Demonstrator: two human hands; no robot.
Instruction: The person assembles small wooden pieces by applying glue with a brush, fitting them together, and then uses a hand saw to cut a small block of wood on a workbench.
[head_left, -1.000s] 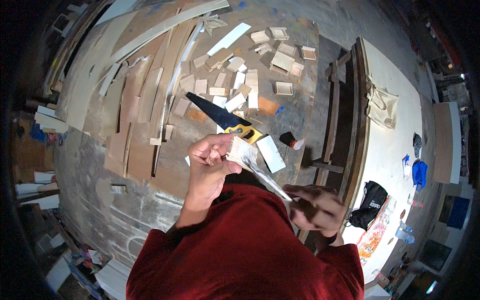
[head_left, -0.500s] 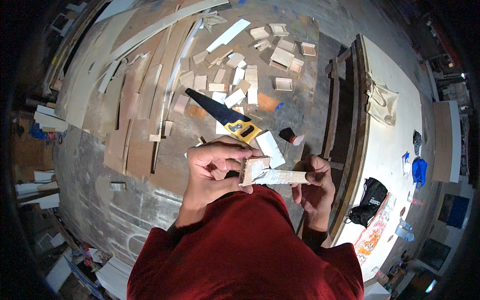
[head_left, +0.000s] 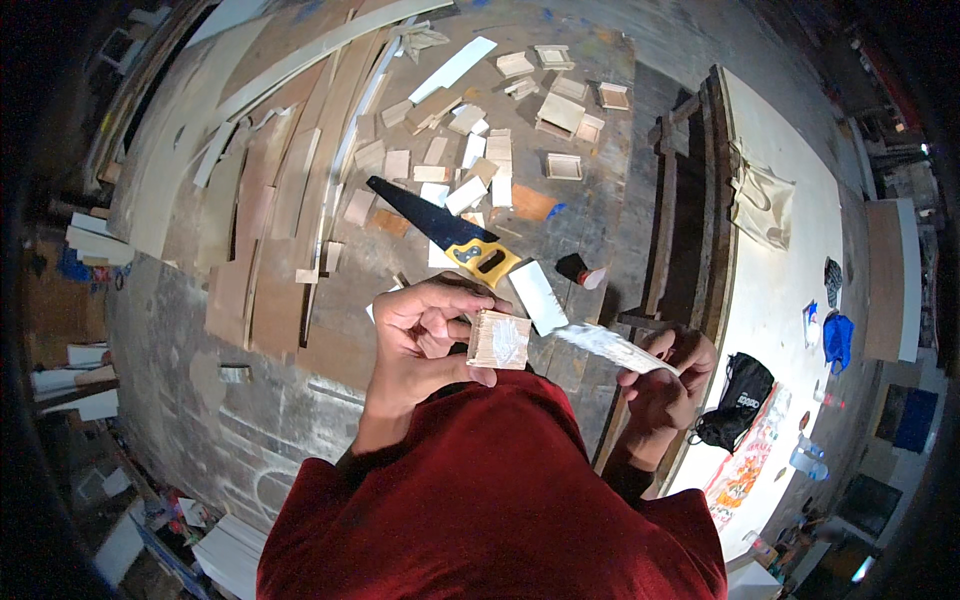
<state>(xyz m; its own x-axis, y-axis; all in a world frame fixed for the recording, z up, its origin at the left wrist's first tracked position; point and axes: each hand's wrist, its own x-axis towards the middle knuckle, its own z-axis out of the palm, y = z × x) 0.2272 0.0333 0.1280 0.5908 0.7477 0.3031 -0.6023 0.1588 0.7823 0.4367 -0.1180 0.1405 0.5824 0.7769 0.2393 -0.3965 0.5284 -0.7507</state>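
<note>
- The left hand [head_left: 425,335] has a narrow grip: thumb and fingers pinch a small square wooden block [head_left: 500,341] by its left edge, in front of the chest.
- The block's face, turned up toward the camera, carries a white smear over ridged wood.
- The right hand [head_left: 668,382] grips one end of a flat wooden stick [head_left: 612,347] between thumb and fingers; white, wet-looking matter coats its far part.
- The stick's free end points left toward the block, near it but apart.
- Beyond the hands lies a handsaw [head_left: 428,222], dark blade pointing to the upper left, its yellow handle toward the person.
- A white rectangular board [head_left: 538,297] lies near that handle.
- Further off are scattered small wooden pieces [head_left: 397,164], some with raised edges.
- Long wooden boards [head_left: 297,185] lie to the left.
- On the right, a pale-topped table [head_left: 765,300] bears a cream cloth bag [head_left: 765,208] and a black drawstring bag [head_left: 738,398].
</note>
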